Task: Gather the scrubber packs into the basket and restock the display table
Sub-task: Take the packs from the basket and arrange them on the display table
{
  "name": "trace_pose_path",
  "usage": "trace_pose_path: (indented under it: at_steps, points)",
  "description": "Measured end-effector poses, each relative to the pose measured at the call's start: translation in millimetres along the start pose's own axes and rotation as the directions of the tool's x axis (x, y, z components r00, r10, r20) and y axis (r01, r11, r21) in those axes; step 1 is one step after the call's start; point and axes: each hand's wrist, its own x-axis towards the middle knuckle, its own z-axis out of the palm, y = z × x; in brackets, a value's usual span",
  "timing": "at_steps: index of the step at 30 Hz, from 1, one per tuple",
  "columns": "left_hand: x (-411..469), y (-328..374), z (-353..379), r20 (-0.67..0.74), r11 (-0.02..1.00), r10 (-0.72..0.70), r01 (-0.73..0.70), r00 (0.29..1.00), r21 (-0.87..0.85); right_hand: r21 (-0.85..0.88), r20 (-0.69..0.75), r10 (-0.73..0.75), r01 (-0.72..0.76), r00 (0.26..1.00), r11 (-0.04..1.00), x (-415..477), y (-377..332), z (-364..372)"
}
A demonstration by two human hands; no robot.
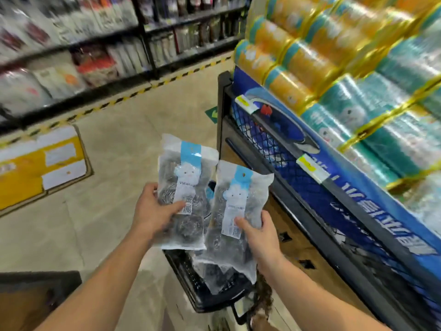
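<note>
At the centre the left hand (pixel 152 211) holds a clear plastic pack of steel wire scrubbers (pixel 188 163), with the thumb laid on the front and the fingers behind it. The right hand (pixel 261 235) grips a second clear scrubber pack (pixel 238 192) in the same way, just beside the first, toward 4 o'clock. Each pack has a light blue paper strip with a white cartoon figure; small letters stand under the figure, but they are too blurred to read surely. Both packs are above the black plastic basket (pixel 191 280), which is at 6 o'clock. At 3 o'clock stands the display table with a blue banner (pixel 358 199); its white characters are not readable. Yellow price tags (pixel 310 167) sit on its edge, and orange and teal wrapped rolls (pixel 334 56) are stacked on top. A yellow and white cardboard box (pixel 28 170) lies on the floor at 9 o'clock.
</note>
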Motion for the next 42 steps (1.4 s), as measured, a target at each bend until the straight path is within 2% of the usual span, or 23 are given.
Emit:
trace_pose_path:
  at_steps: [4,7,12,15,20,24,28,33,36,42]
  points:
    - [-20.7,88.5,-30.6,-0.04,0.986,0.154,-0.156,0.987,-0.058,0.006,-0.012,-0.23,0.23,0.973,0.973,-39.4,-101.5,-21.4]
    - [-40.5,155.3,-35.2,-0.036,0.957,0.252,-0.254,0.967,-0.139,0.035,-0.036,-0.387,0.388,0.921,0.921,-69.3,-164.9,-52.9]
    - [-90.3,256.8,7.6,0.031,0.883,0.422,-0.403,0.906,-0.241,-0.027,-0.192,-0.504,0.509,0.842,0.86,-115.9,-226.0,-145.6]
    - [-125.9,302.1,62.0,0.135,0.846,0.491,-0.435,0.861,-0.308,-0.019,-0.297,-0.544,0.564,0.785,0.825,-131.7,-233.9,-217.1]
    - [-174.9,344.7,176.7,0.318,0.832,0.549,-0.467,0.773,-0.301,-0.02,-0.495,-0.449,0.507,0.743,0.861,-150.1,-214.3,-339.0]
    - [-204.5,355.4,273.3,0.476,0.868,0.497,-0.419,0.726,-0.267,0.004,-0.58,-0.371,0.457,0.726,0.889,-156.2,-181.3,-425.8]
    - [-218.3,344.6,356.8,0.586,0.906,0.415,-0.376,0.696,-0.195,0.113,-0.624,-0.221,0.366,0.75,0.924,-138.9,-133.5,-487.0]
    - [-207.5,306.8,422.3,0.67,0.943,0.253,-0.333,0.698,-0.008,0.19,-0.605,-0.076,0.237,0.792,0.953,-102.4,-69.3,-523.2]
    - [-198.3,283.3,442.5,0.707,0.947,0.153,-0.306,0.691,0.094,0.248,-0.571,0.064,0.097,0.819,0.964,-88.5,-42.9,-527.1]
    - [-184.4,249.7,459.5,0.74,0.934,0.032,-0.283,0.671,0.216,0.162,-0.556,0.126,-0.042,0.821,0.986,-73.1,-21.3,-519.8]
